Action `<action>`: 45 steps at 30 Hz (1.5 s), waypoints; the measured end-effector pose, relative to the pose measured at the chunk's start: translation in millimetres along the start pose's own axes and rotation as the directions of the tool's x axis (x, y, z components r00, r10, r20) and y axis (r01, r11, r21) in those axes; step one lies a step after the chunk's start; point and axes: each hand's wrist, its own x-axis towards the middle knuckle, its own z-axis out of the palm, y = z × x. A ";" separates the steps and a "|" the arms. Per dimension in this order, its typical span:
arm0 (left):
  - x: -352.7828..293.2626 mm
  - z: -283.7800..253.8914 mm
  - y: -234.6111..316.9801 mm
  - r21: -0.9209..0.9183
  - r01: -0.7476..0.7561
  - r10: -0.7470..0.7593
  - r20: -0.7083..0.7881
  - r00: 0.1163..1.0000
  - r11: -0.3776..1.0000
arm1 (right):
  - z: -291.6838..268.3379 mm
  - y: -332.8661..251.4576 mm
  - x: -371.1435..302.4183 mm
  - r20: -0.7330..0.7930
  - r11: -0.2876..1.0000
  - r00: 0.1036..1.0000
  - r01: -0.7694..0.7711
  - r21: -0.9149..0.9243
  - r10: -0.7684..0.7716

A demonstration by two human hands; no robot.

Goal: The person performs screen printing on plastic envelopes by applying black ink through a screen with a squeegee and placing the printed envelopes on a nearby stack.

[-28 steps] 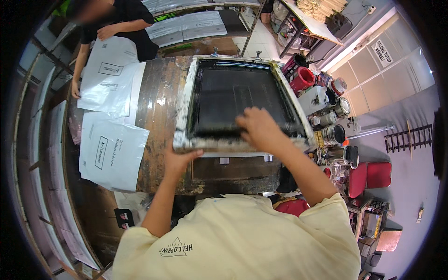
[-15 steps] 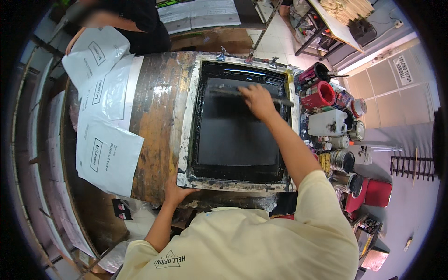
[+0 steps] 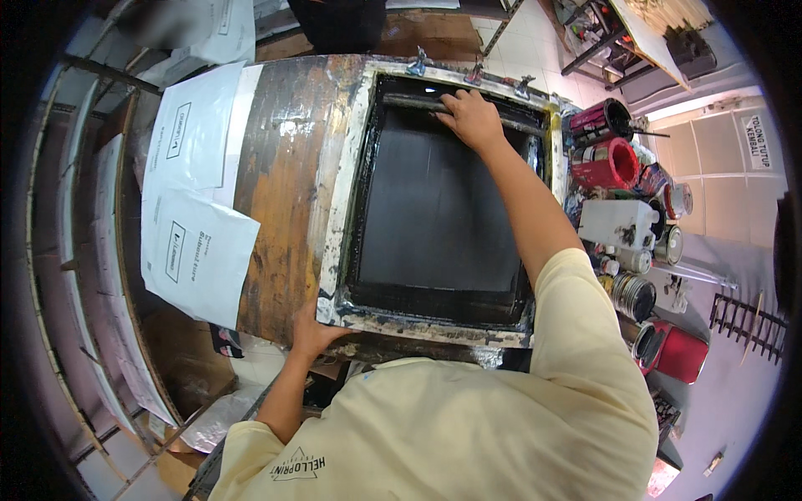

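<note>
Mesh [image 3: 443, 217] looks dark inside its stained frame [image 3: 347, 192].

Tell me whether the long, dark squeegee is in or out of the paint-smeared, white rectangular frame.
In: the squeegee lies crosswise inside the frame, near its far rim, gripped by the right hand.

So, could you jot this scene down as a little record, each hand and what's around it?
Left hand: at the near left corner of the pale frame, thumb along its edge
Right hand: holding a long bar near the frame's far end
Inside frame: dark screen
Far edge: three clamps
Left on table: white printed sheets
Right of frame: red tub, white jug, assorted tins
</note>
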 end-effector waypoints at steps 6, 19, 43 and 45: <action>-2.4 -1.1 -1.3 -0.221 0.059 -0.044 0.073 0.996 0.973 | -18.5 -55.2 -73.0 0.047 1.000 0.999 -0.013 0.014 0.013; -2.7 8.3 -14.8 -0.024 -0.128 0.127 -0.024 0.992 0.992 | -105.1 -228.2 -295.1 0.204 0.992 0.977 -0.081 0.097 0.060; 14.2 41.6 -56.5 0.354 -0.183 0.240 -0.125 0.963 0.917 | -29.5 -195.2 -281.7 0.126 0.999 0.992 0.005 0.048 -0.011; 15.0 41.4 -58.4 0.338 -0.194 0.248 -0.126 0.961 0.921 | -18.0 -161.6 -233.8 0.136 0.998 0.991 -0.023 0.061 0.015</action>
